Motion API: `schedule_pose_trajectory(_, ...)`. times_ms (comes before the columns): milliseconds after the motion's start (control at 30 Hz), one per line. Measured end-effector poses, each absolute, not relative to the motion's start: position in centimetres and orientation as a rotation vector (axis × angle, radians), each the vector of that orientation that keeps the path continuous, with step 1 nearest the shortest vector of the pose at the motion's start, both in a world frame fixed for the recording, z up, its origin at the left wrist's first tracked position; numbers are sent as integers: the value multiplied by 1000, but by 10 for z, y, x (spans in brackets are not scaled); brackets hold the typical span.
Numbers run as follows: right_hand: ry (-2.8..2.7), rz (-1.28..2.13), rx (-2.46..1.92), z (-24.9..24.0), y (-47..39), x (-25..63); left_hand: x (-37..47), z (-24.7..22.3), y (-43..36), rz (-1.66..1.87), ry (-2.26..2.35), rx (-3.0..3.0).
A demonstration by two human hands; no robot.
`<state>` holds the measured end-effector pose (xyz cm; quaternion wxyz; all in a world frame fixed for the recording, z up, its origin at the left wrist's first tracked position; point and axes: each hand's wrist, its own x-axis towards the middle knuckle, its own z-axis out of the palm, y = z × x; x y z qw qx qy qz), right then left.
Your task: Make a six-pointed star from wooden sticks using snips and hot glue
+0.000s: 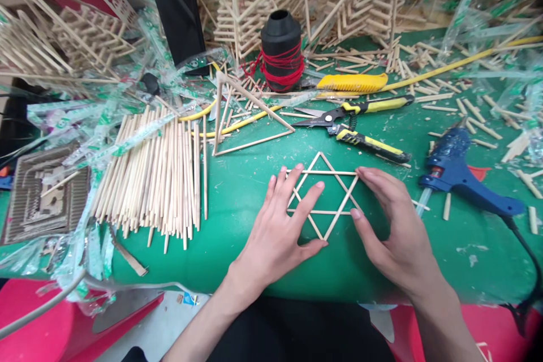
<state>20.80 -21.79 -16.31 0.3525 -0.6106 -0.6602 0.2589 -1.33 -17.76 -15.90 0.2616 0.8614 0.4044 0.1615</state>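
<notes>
A six-pointed star (341,207) made of two overlapping triangles of thin wooden sticks lies flat on the green tabletop (237,260). My left hand (278,218) rests over its left side with fingers spread, the thumb at the bottom point. On the other side, my right hand (396,226) is partly curled but its thumb and fingers are apart. Its fingertips touch the upper right corner, and the thumb is at the lower right end. Behind the star lies a separate stick triangle (254,144).
A pile of wooden sticks (148,181) lies at left. Cutting pliers (339,119), a yellow utility knife (352,82) and a black spool with red thread (282,51) stand or lie behind. A blue glue gun (458,169) is at right, its cord hanging over the edge.
</notes>
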Motion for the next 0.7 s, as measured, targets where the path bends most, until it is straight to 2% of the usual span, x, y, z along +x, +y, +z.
schedule_pose_trajectory(700,-1725,565,-1610,-161,-216,213,-18,-151,-176,373,1127,2421)
